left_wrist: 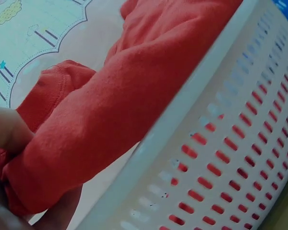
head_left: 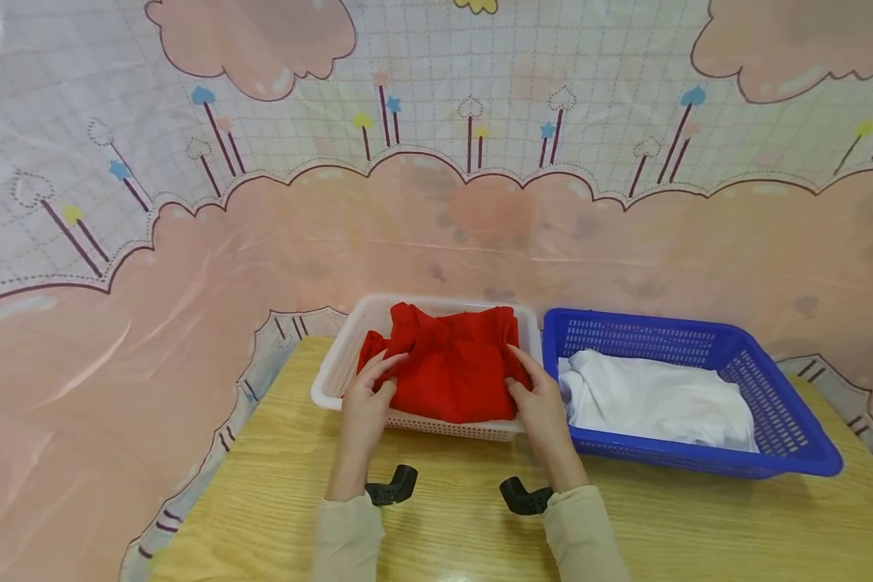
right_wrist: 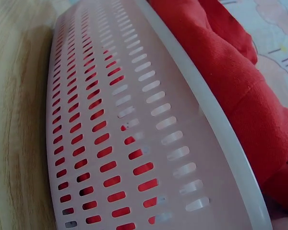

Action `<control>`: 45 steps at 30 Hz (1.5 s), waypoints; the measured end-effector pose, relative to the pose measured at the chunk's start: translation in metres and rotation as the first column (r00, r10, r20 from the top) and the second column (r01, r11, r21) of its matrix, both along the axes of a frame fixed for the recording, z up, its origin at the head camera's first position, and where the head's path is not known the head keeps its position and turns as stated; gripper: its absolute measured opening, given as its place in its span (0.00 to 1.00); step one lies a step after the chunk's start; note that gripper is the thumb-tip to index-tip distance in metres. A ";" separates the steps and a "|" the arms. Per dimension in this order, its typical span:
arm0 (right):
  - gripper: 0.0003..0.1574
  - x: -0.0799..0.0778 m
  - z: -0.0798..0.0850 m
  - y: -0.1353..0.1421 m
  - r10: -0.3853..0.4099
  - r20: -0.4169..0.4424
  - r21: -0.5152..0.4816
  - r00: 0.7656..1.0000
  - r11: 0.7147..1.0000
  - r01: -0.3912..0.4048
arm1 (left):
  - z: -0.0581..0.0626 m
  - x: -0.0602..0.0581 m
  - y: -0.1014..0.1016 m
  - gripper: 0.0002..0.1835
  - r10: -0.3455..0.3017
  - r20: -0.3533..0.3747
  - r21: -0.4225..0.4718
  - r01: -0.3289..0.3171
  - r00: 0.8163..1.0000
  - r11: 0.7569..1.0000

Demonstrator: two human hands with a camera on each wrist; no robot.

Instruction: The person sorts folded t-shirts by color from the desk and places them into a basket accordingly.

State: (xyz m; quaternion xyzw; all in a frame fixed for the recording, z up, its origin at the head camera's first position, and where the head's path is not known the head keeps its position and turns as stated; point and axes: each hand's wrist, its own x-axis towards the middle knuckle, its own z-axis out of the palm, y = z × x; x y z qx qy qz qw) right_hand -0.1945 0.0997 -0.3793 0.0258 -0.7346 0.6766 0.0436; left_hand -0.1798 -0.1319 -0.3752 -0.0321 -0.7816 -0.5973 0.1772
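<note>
A folded red garment (head_left: 451, 364) of soft cloth, with a stitched hem showing, lies in and over the white plastic basket (head_left: 325, 386). My left hand (head_left: 366, 396) grips its left side, the thumb on the near face. In the left wrist view the fingers (left_wrist: 9, 127) pinch a thick fold of the garment (left_wrist: 105, 96) above the basket rim. On the opposite side my right hand (head_left: 540, 398) holds the garment's right edge between thumb and fingers. Only a sliver of that hand shows low in the right wrist view, beside the red cloth (right_wrist: 240, 91).
A blue plastic basket (head_left: 793, 404) stands right of the white one, with a crumpled white garment (head_left: 655, 400) inside. Both baskets rest on a wooden table (head_left: 451, 517). Behind hangs a patterned cloth backdrop (head_left: 422, 226). Black wrist-worn pieces (head_left: 393, 487) sit by both wrists.
</note>
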 end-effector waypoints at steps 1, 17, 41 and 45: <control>0.30 -0.001 0.000 -0.001 0.001 0.005 -0.005 1.000 1.000 -0.001 | 0.000 -0.002 -0.002 0.18 -0.005 -0.005 -0.010 0.005 1.000 1.000; 0.29 -0.008 0.004 -0.004 -0.015 0.022 0.111 1.000 0.994 0.013 | 0.003 -0.016 -0.006 0.17 -0.045 0.046 -0.023 0.046 0.998 0.999; 0.30 -0.031 0.009 0.002 0.051 0.096 -0.003 0.994 0.999 -0.051 | 0.015 -0.027 -0.019 0.19 -0.178 0.264 0.332 0.084 0.948 0.940; 0.30 -0.035 0.009 0.001 0.066 0.095 0.034 0.993 0.997 -0.070 | 0.015 -0.031 -0.025 0.19 -0.261 0.272 0.390 0.142 0.926 0.910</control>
